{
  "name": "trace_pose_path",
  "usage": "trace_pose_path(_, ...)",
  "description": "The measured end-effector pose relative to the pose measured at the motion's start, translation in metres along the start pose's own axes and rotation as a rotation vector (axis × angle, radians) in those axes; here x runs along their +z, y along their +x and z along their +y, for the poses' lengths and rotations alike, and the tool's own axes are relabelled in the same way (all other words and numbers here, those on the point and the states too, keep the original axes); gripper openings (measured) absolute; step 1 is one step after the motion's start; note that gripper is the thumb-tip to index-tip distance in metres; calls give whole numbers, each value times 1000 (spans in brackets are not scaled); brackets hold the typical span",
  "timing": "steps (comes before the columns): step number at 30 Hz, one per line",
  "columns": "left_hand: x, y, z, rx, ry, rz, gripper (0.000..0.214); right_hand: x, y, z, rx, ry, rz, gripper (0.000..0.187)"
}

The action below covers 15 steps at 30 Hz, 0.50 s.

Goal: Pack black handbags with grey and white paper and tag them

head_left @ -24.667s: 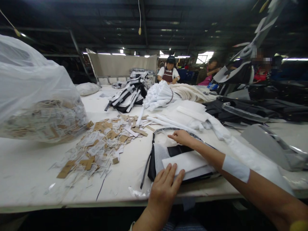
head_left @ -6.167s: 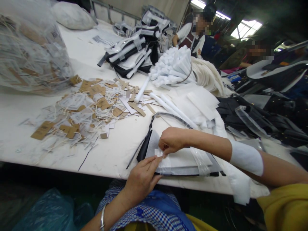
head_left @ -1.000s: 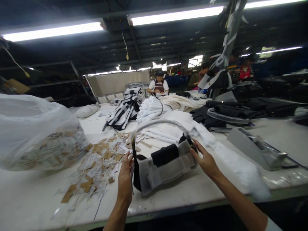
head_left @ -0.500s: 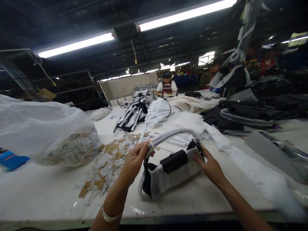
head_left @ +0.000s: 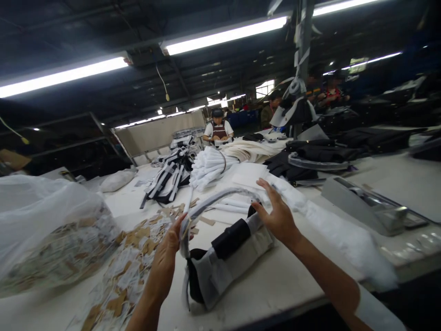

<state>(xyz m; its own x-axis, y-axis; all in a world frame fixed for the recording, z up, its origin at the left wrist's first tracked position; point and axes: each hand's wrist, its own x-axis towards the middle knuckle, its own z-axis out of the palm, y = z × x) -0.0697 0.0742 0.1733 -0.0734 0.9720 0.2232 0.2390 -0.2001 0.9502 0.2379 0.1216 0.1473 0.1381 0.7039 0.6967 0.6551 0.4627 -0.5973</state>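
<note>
A black bag wrapped in grey-white protective film (head_left: 223,259) stands on the white table (head_left: 282,285) in front of me. Its wrapped strap (head_left: 220,197) arches above it. My left hand (head_left: 167,257) grips the left end of that strap beside the bag. My right hand (head_left: 277,214) rests on the bag's upper right end where the strap joins it, fingers spread and partly raised. A white band sits around my right forearm.
Paper hang tags with strings (head_left: 131,262) lie scattered left of the bag, beside a large clear plastic sack of tags (head_left: 44,230). White foam rolls (head_left: 210,165), wrapped bags (head_left: 165,177) and black bags (head_left: 310,156) fill the table behind. Other people work at the far end.
The view has tilted, and the bag leans more to the left. My right hand has lifted to the bag's top right, fingers opening. My left hand keeps hold of the strap.
</note>
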Motion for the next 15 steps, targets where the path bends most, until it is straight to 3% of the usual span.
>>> trace_pose_path(4, 16, 9, 28, 102, 100, -23, 65, 15, 12, 14, 44, 115, -170, 38)
trace_pose_path(8, 30, 1, 33, 20, 28, -9, 53, 11, -2, 35, 52, 228, -258, 32)
trace_pose_path(12, 34, -4, 23, -85, -116, 76, 55, -3, 2, 67, 127, 313, -227, 38)
trace_pose_path(15, 30, -2, 14, -152, -152, 114, 55, -1, 34, 108, 263, 131, -155, 41)
